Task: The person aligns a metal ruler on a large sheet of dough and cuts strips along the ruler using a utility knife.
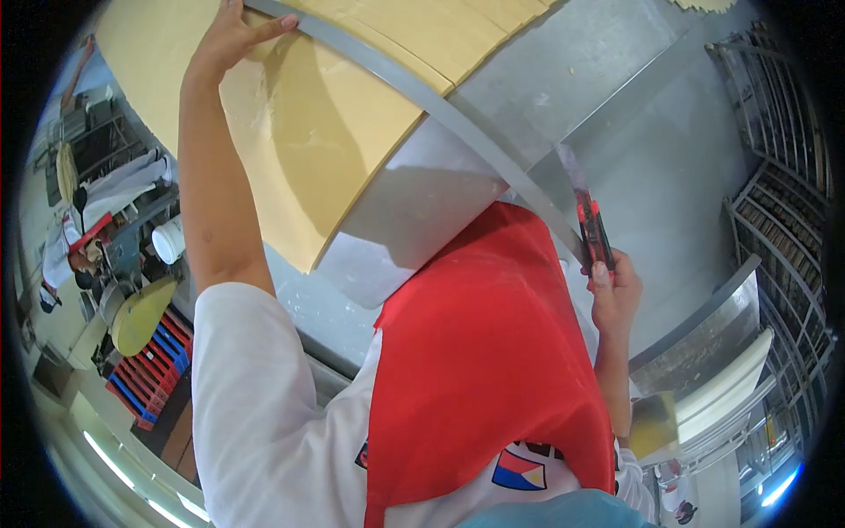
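A long flat metal straightedge lies slantwise across a sheet of pale yellow dough and reaches past the table edge towards my right side. My left hand grips its upper left part, with the thumb along the strip; the fingertips are partly cut off by the top of the view. In my right hand is a red and black utility knife, its blade out and pointing away from me. The knife is over the right end of the straightedge, apart from the dough.
The dough rests on a grey metal table, whose near edge is by my red apron. Metal racks stand at the right. To the left are another person, a white bucket and stacked red and blue crates.
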Tool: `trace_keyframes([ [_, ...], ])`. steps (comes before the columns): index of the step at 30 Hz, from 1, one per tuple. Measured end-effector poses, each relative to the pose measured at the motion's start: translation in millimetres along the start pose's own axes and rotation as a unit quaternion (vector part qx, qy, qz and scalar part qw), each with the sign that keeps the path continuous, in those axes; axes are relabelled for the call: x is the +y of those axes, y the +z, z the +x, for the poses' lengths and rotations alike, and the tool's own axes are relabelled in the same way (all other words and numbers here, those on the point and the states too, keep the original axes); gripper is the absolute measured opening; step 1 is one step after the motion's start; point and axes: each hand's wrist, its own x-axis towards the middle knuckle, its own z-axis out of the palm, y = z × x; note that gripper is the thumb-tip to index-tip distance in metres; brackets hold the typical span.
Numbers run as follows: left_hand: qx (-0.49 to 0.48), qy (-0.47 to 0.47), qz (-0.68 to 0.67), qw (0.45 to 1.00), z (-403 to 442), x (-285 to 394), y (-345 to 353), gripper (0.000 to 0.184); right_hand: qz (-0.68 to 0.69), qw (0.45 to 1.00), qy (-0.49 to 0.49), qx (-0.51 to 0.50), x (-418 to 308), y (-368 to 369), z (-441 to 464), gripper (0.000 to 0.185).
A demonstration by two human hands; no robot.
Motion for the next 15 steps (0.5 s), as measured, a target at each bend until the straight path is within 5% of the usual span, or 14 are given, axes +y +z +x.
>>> trace_keyframes([
  [3,-0.004,-0.018,0.055,0.998,3.0,-7.0,-0.9,0.136,0.018,1.0,0.008,0.006,2.5,2.0,-0.9,0.029],
  [5,-0.007,-0.011,0.052,0.999,3.3,-5.8,-1.6,0.137,0.013,1.0,-0.004,0.0,8.0,2.2,-0.8,0.051],
  [8,-0.008,-0.004,0.029,1.0,3.7,-8.0,-2.2,0.14,0.012,1.0,0.002,-0.001,-0.3,1.1,-0.3,0.028],
  [13,-0.021,0.047,-0.021,0.998,12.4,-20.6,3.5,0.144,0.038,0.999,0.011,-0.004,6.8,5.1,-0.1,0.03],
  [15,0.076,0.067,0.252,0.962,39.9,-84.6,31.7,0.106,0.039,0.999,0.006,-0.006,7.4,5.0,1.6,0.029],
])
